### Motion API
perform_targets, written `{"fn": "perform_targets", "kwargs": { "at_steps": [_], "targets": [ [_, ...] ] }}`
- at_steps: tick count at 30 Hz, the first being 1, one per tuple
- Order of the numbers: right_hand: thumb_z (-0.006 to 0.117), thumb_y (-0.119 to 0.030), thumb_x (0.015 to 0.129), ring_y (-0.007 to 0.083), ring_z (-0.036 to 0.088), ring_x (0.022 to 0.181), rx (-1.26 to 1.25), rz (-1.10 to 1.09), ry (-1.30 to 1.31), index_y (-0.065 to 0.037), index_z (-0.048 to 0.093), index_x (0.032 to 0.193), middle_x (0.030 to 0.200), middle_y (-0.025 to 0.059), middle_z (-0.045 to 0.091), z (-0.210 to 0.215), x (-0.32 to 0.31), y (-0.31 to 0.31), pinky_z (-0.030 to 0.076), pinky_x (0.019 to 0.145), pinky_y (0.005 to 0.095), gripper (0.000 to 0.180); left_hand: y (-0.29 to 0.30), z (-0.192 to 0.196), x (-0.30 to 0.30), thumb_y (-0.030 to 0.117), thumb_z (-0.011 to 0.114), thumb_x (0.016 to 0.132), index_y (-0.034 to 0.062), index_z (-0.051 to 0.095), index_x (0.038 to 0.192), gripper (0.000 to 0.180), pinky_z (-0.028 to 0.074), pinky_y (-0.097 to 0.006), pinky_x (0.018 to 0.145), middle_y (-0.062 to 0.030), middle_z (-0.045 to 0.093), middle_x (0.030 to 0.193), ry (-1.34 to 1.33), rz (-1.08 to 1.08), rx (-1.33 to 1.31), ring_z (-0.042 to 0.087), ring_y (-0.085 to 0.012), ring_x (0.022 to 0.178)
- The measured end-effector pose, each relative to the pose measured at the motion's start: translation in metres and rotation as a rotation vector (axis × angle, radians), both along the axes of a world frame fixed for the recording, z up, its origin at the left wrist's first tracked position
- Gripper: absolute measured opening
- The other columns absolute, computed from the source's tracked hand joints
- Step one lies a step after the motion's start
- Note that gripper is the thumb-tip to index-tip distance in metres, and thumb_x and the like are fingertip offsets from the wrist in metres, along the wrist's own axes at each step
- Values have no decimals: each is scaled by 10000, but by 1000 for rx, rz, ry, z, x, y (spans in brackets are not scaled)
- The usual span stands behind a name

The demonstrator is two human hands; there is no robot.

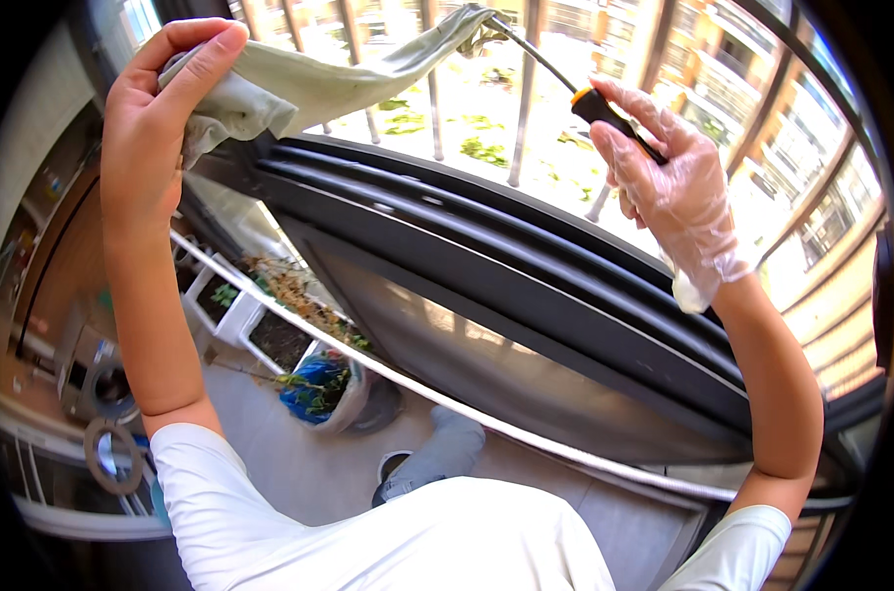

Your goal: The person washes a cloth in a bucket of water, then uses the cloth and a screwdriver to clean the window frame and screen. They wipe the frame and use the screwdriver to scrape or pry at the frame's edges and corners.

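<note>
My bare left hand (176,84) is raised at the upper left, its fingers closed on one end of a pale grey-green cloth (358,87). The cloth stretches across to the right, where its other end hangs bunched at the tip of a screwdriver (605,111) with a black and orange handle. My right hand (669,172), in a clear plastic glove, grips that handle. The thin metal shaft points up and left into the cloth. How the tip and the cloth are joined is too small to tell. Both hands are above a dark window frame (486,231).
Vertical railing bars (528,98) stand beyond the window, with buildings and greenery outside. White planters (240,320) and a plant pot with a blue lining (329,394) stand on the tiled floor at the lower left. A washing machine (107,384) is at the far left.
</note>
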State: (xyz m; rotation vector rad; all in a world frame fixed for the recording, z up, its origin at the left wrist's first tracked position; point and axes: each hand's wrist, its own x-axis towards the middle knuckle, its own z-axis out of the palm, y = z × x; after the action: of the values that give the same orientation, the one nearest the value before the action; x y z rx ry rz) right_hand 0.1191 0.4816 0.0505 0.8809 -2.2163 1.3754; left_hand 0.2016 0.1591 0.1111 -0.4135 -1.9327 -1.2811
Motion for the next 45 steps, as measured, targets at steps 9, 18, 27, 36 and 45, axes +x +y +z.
{"fn": "perform_targets", "kwargs": {
  "at_steps": [9, 18, 27, 36, 45],
  "targets": [
    [635, -158, 852, 14, 386, 495, -120, -551, -391, -86, 545, 1236, 632, -32, 497, -12, 182, 157, 313, 443, 169, 402, 135, -33, -67, 309, 674, 816, 104, 638, 1013, 287, 453, -194, 710, -3, 604, 877, -204, -373, -184, 577, -81, 821],
    [627, -148, 857, 12, 389, 481, -160, -813, -400, -95, 534, 1250, 637, -23, 490, -45, 239, 251, 312, 418, 171, 407, 302, -54, -89, 176, 481, 867, -15, 628, 817, 246, 489, -368, 652, -102, 651, 753, -205, -603, -406, 615, -238, 676],
    [652, -132, 810, 183, 619, 904, 152, -860, -479, -76, 587, 1178, 1019, 147, 649, -71, 276, 286, 466, 814, 286, 378, 290, -95, -60, 99, 664, 797, 15, 593, 769, 113, 415, -277, 631, -55, 546, 760, -13, -898, -789, 512, -168, 718],
    [673, -65, 755, 302, 647, 835, 575, -925, -377, -64, 605, 1143, 974, 181, 653, -10, 277, 282, 492, 752, 312, 394, 282, -93, -63, 77, 587, 859, 11, 541, 841, 82, 381, -248, 606, -52, 514, 749, -319, -740, -750, 459, -126, 666],
    [686, -83, 746, 305, 624, 770, 700, -750, -397, -75, 626, 1113, 924, 174, 658, 9, 234, 271, 488, 724, 321, 373, 286, -92, -79, 128, 555, 893, 10, 569, 922, 122, 365, -218, 580, -24, 535, 723, -281, -801, -599, 469, -86, 656]
  ]
}}
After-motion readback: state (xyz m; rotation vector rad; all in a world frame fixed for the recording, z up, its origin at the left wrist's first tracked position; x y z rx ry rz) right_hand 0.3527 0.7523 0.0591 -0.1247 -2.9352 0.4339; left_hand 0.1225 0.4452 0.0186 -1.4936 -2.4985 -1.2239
